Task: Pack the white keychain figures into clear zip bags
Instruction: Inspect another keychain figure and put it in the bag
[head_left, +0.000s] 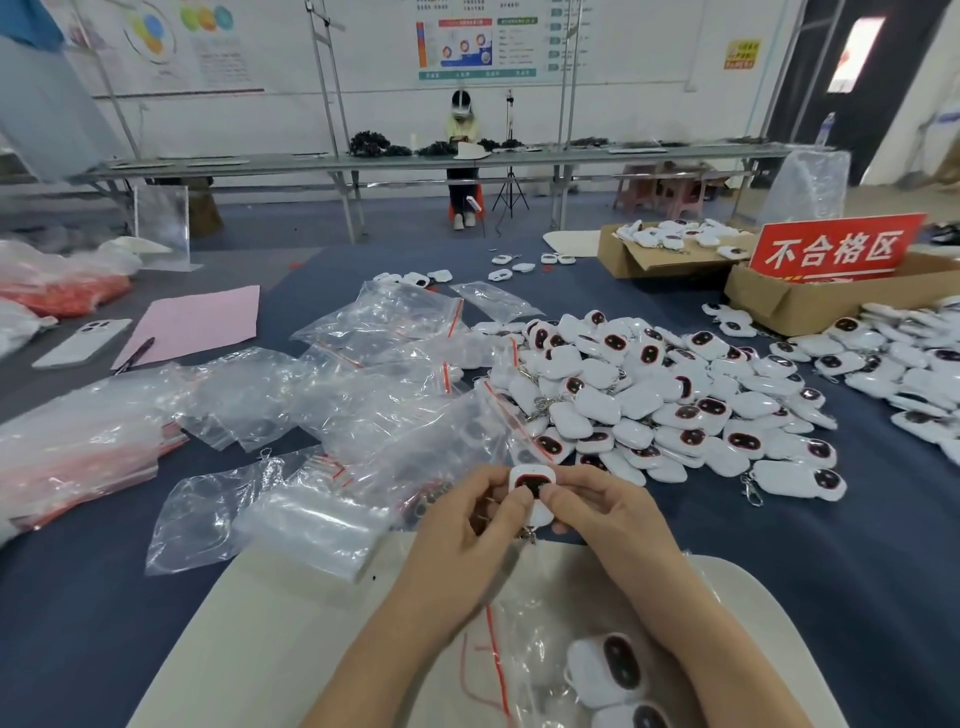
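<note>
Both hands hold one white keychain figure (531, 483) with a dark, red-rimmed face, low in the middle of the view. My left hand (470, 525) pinches its left side and my right hand (605, 512) pinches its right side, thumbs on the front. Its metal clip hangs below, mostly hidden. A big heap of the same figures (670, 410) lies just right of my hands. Clear zip bags (363, 384) with red seal strips are scattered to the left. Bagged figures (608, 670) lie on the white tray (270, 623) under my forearms.
A stack of unused bags (72, 457) lies at the left edge. Behind it are a phone (83, 343), a pen and pink paper (200, 322). Cardboard boxes (810, 301) and a red sign stand at the back right. A person sits at a far table.
</note>
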